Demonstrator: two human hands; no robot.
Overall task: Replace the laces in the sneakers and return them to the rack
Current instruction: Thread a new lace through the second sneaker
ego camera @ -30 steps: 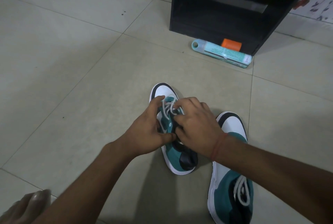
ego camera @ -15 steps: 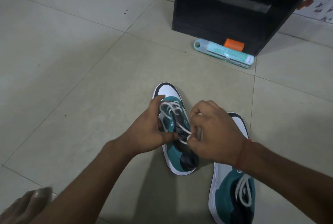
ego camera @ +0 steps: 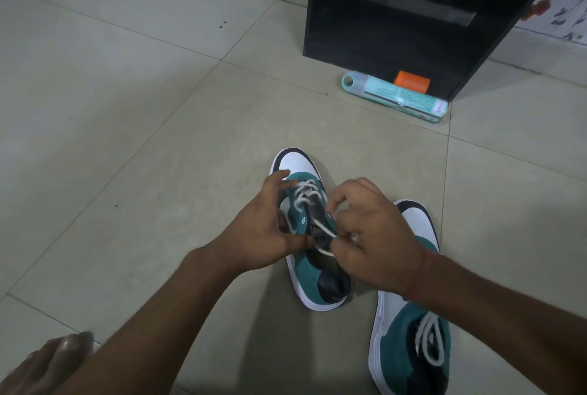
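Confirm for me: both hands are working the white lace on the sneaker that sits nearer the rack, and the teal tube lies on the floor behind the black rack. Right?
Not quite. The head view shows the teal tube lying on the floor in front of the black rack, not behind it. The rest holds: left hand and right hand work the white lace on the farther sneaker.

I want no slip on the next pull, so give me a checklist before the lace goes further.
1. Left hand steadies the sneaker: ok.
2. Right hand pinches the lace: ok.
3. Lower eyelets threaded: ok.
4. Upper eyelets threaded: not ok.
5. Lace tip condition: cannot tell, hidden by fingers.
6. Path to the rack: not ok, a tube lies in front of it.
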